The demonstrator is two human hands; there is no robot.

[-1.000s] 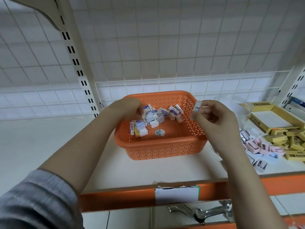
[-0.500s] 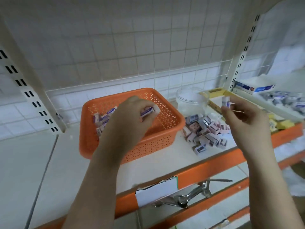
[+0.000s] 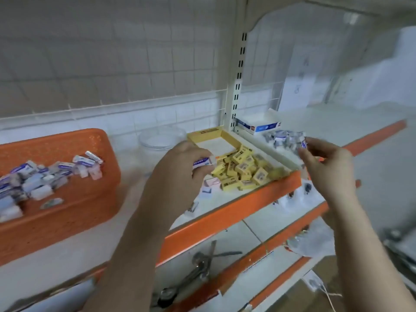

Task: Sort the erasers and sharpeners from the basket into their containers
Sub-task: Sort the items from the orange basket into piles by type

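1 eraser (image 3: 203,162) pinched in each of 2 hands (image 3: 180,174).

Both bare forearms reach forward, the left hand (image 3: 180,167) with fingers curled in a pinch, the right hand (image 3: 326,163) raised, fingertips pinched together.

Legible text: none. Printing was present but blurred beyond reading on the yellow box (image 3: 203,133) flap, the small yellow packets (image 3: 244,166), the white-and-blue carton (image 3: 258,126), and the wrapped erasers in the orange basket (image 3: 94,140).
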